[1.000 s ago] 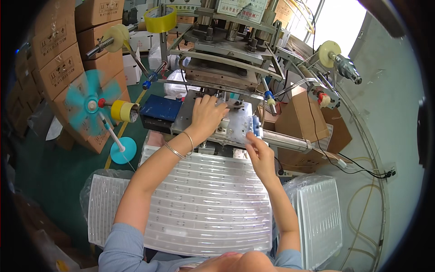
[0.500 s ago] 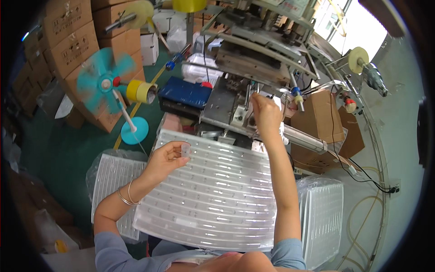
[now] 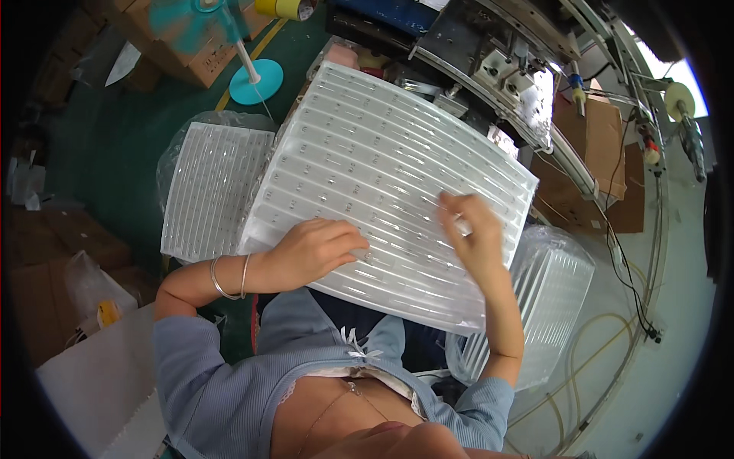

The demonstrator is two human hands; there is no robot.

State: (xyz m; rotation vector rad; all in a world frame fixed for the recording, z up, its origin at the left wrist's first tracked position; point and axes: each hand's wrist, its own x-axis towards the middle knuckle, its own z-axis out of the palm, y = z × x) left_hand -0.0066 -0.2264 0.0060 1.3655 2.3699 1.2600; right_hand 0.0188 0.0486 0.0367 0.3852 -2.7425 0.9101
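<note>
A large translucent plastic tray (image 3: pixel 336 164) with rows of long ridges and small dark marks lies over my lap. My left hand (image 3: pixel 317 249) rests low on the tray, fingers bent and pinched together at its surface. A tiny clear piece glints at those fingertips, mostly hidden. Above the right half of the tray, my right hand (image 3: pixel 478 233) is curled and a little blurred. Between its thumb and fingers shows a small whitish, see-through plastic piece (image 3: pixel 462 225); its exact kind cannot be made out.
Beyond the tray stands a metal press machine (image 3: pixel 489 69). More ridged trays stand at the left (image 3: pixel 206 183) and the right (image 3: pixel 547 306). A turquoise fan (image 3: pixel 256 80) is at far left, and an open cardboard box (image 3: pixel 596 145) sits right of the machine. Cables hang along the right wall.
My right hand has come back from the machine to above the tray. My left hand has lowered the small clear plastic piece to the tray surface. The view has tilted down.
</note>
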